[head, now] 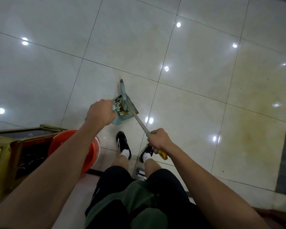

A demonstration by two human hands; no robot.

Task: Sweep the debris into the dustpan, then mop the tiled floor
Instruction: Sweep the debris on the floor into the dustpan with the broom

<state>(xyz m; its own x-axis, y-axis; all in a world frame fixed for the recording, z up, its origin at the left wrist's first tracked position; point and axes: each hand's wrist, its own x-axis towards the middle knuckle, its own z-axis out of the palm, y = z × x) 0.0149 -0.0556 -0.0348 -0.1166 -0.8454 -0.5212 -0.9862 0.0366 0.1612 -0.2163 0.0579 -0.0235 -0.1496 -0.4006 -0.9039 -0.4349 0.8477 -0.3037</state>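
Tiled floor [56, 76], left hand [100, 114] grips dustpan [122, 120], right hand [158, 140] grips broom [139, 120]

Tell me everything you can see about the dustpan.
The dustpan is pale teal, plastic by its look, with a comb-like toothed edge and a clip near its handle. It sits on the tiled floor ahead of the person's feet, its mouth turned away from them. The left hand grips its handle, hiding most of it. Small yellowish debris lies inside, and the broom head rests at its mouth.
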